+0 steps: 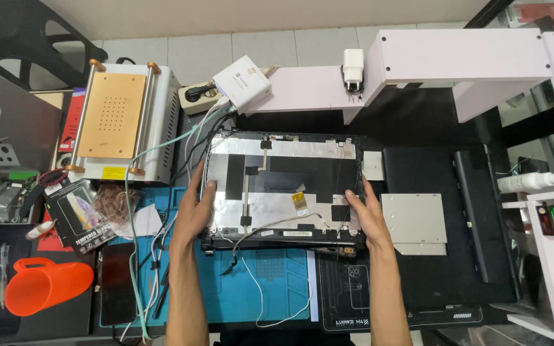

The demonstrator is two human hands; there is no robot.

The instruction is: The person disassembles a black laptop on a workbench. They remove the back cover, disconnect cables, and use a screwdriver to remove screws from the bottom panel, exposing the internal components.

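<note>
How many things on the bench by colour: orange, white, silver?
Orange: 1, the jug
White: 3, the power adapter, the plug charger, the spray bottle
Silver: 2, the metal plate and the foil-lined laptop lid, which the left hand and right hand grip by its sides
Total: 6

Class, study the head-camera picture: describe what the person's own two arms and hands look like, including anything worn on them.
Both forearms are bare, with no sleeves in view. The left hand and right hand wear no gloves; no rings, watch or wristbands show. Nothing is marked on them.
</note>
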